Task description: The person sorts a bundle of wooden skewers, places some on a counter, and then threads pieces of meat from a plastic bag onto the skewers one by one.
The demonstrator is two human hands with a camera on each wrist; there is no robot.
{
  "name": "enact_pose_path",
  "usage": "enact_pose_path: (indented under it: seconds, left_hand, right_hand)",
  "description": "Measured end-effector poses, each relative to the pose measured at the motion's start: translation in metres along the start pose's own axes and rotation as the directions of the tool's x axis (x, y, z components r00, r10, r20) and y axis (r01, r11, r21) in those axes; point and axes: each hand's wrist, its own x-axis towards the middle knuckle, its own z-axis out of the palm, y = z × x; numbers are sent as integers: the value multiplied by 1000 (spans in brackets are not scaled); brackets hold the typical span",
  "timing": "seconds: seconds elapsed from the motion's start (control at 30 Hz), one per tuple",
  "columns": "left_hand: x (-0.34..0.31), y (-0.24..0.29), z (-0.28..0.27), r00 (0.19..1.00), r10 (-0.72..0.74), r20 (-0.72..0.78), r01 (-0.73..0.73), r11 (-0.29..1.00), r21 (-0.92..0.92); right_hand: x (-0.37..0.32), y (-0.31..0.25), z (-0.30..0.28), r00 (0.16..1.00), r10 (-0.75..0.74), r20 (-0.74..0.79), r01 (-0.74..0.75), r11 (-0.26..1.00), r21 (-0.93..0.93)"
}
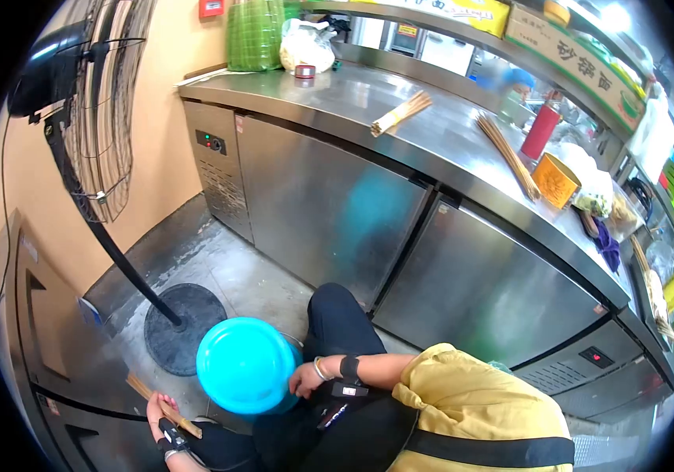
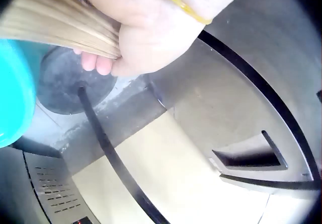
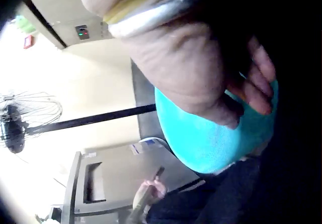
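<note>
My left hand (image 1: 159,411) grips a bundle of thin wooden skewers (image 2: 55,20) low at the left, beside my leg. The skewers stick out on both sides of the fist in the head view. Between my legs and the fan base stands a turquoise bucket (image 1: 244,366) with a flat, round top. At its right edge hangs my right hand (image 1: 304,380), thumb and fingers loosely bent and apart. In the right wrist view that hand (image 3: 186,73) overlaps the turquoise top (image 3: 201,138), with nothing held between thumb and fingers.
A standing fan (image 1: 187,311) has its round base behind the bucket. Ahead runs a steel counter (image 1: 337,94) bearing a tied skewer bundle (image 1: 401,114), loose skewers (image 1: 507,155), a yellow container (image 1: 555,179) and a red bottle (image 1: 540,130). A steel cabinet (image 1: 77,354) stands at the left.
</note>
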Motion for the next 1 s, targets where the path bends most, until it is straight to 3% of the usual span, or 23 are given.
enact_pose_path:
  seconds: [0.07, 0.13, 0.2, 0.23, 0.27, 0.33, 0.4, 0.43, 0.47, 0.5, 0.57, 0.63, 0.67, 0.73, 0.8, 0.87, 1.0]
  left_hand:
    - [12, -1, -14, 996, 0, 85, 3, 1000, -29]
    - [16, -1, -14, 999, -1, 43, 3, 999, -39]
    - [21, 1, -19, 998, -4, 66, 4, 1000, 13]
    - [23, 1, -22, 997, -7, 78, 6, 1000, 15]
    - [26, 2, -24, 996, -11, 90, 9, 1000, 15]
    - [19, -1, -18, 1000, 29, 4, -29, 999, 19]
    - [31, -1, -27, 998, 15, 62, -16, 1000, 7]
    - [34, 1, -31, 992, -1, 123, -4, 999, 38]
    - [39, 2, -29, 998, 27, 65, -29, 999, 32]
    - [51, 4, -36, 994, 24, 102, -29, 998, 53]
    - [63, 6, -39, 993, 34, 112, -41, 997, 63]
    - [65, 5, -38, 997, 24, 73, -28, 998, 50]
    - [64, 6, -37, 998, 23, 50, -25, 999, 39]
    - [38, 1, -24, 996, 64, 68, -66, 998, 24]
    - [30, 2, -30, 991, 88, 96, -90, 996, 16]
    - [38, 3, -39, 986, 88, 145, -91, 996, 16]
    - [37, 5, -45, 979, 82, 184, -90, 995, 36]
  right_hand:
    - [-17, -5, -19, 984, -150, -92, 152, 988, 17]
    - [-51, -17, -46, 932, -283, -227, 267, 959, -98]
    - [-118, -47, -71, 724, -557, -406, 409, 821, -398]
    - [-157, -64, -80, 608, -618, -499, 389, 779, -491]
    - [-198, -84, -87, 525, -613, -590, 292, 781, -552]
    - [-284, -121, -94, 237, -725, -647, 72, 677, -732]
    - [-353, -139, -97, -53, -746, -664, -238, 655, -717]
    - [-384, -141, -100, -148, -720, -678, -340, 681, -648]
    - [-414, -139, -108, -194, -748, -634, -464, 640, -612]
    - [-439, -138, -109, -237, -753, -614, -617, 604, -504]
    - [-481, -114, -122, -188, -732, -655, -810, 493, -318]
    - [-508, -94, -131, -238, -430, -871, -870, 493, -5]
    - [-520, -79, -142, -234, -324, -917, -874, 483, 52]
    - [-525, -68, -152, -302, -332, -894, -871, 478, 118]
    - [-529, -70, -157, -328, -235, -915, -868, 458, 193]
    - [-530, -70, -163, -346, -326, -880, -841, 524, 136]
    - [-514, -67, -205, -439, -371, -818, -685, 727, 39]
